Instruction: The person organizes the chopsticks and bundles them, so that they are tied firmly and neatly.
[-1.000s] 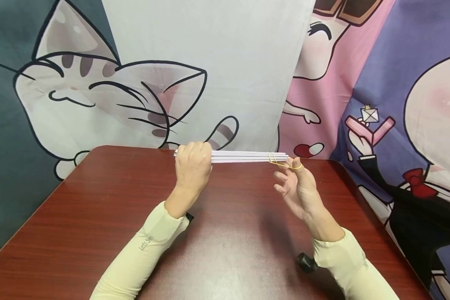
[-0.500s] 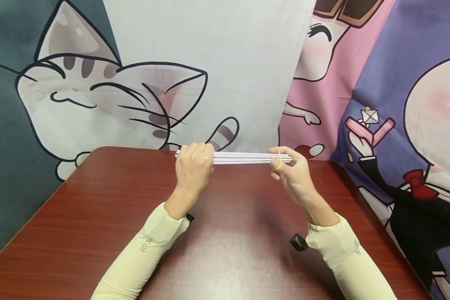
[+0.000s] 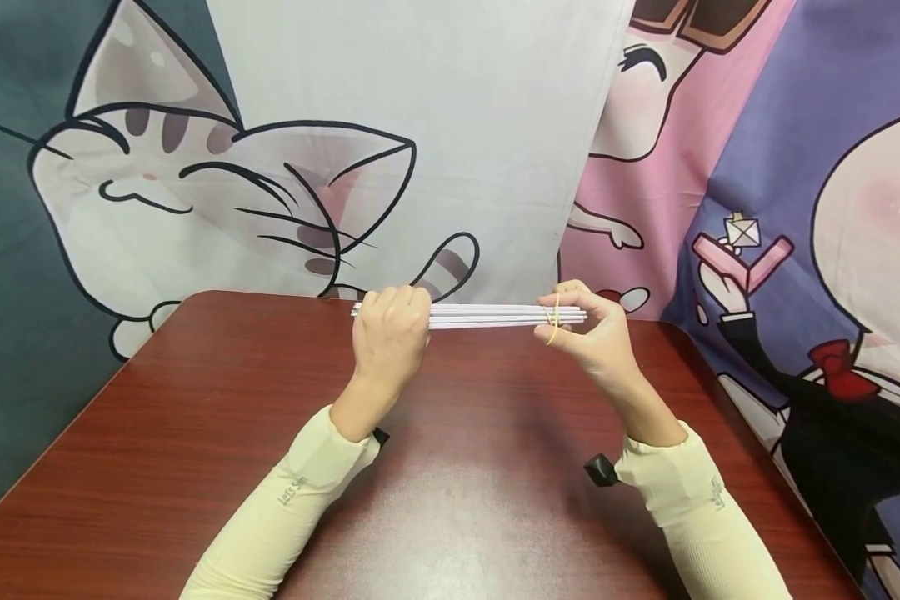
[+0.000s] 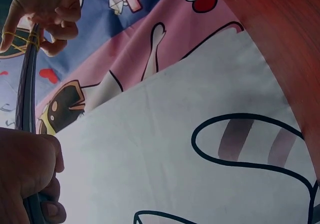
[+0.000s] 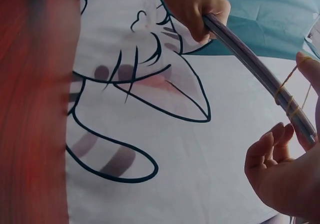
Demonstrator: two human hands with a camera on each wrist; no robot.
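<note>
A bundle of thin white sticks (image 3: 487,315) is held level above the far edge of the red-brown table (image 3: 195,433). My left hand (image 3: 390,327) grips its left end in a fist. My right hand (image 3: 581,321) is at the right end, where a yellow rubber band (image 3: 553,323) is wound round the sticks; thumb and fingers curl about that end, with the band hooked on a finger. In the right wrist view the rubber band (image 5: 290,94) runs from the bundle (image 5: 250,58) up to a fingertip. The left wrist view shows the bundle (image 4: 25,83) and the band (image 4: 22,41).
A cloth backdrop (image 3: 435,150) printed with cartoon cats hangs just behind the table's far edge. Small black wrist mounts (image 3: 598,469) sit at both cuffs. The tabletop under and in front of the hands is bare wood.
My right hand rose from below the bundle's right end and closed around it, carrying the stretched rubber band up against the sticks. The left hand kept its grip and barely moved.
</note>
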